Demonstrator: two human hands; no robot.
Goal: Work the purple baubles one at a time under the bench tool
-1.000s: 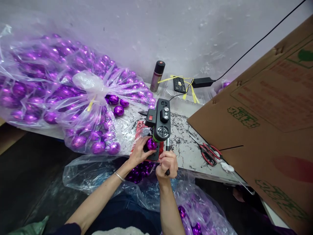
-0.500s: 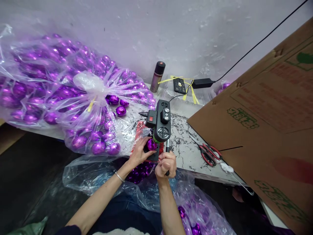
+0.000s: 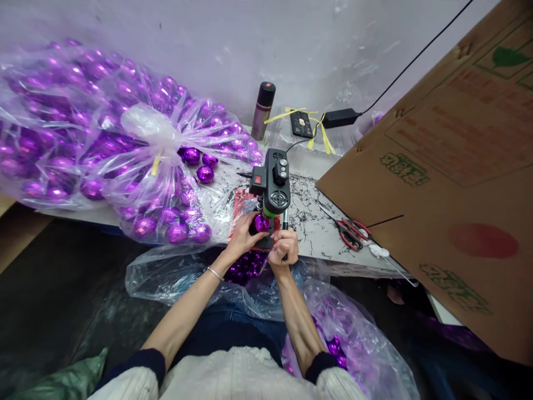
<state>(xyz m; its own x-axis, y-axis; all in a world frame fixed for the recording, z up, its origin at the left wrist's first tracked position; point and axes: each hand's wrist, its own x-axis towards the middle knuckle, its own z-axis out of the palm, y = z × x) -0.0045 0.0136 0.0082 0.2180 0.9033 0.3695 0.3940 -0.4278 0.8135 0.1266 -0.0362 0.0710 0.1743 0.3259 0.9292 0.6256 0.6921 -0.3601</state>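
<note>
A black bench drill press with a red switch stands at the table's front edge on a red base. Beneath its head sits a shiny purple ball. My left hand grips that ball from the left, thumb in front and fingers behind. On the right, my right hand is wrapped round the press's lever handle, which points down toward me. The head hides the top of the ball, so I cannot see whether a bit touches it.
Big clear bags of purple balls fill the left. Several loose balls lie nearby. Red-handled scissors lie beside a large cardboard box at right. A spray can and power adapter stand behind. An open plastic bag hangs below.
The view has tilted down a little, so the table and the press sit higher in the picture. Both hands keep their holds on the ball and the lever handle.
</note>
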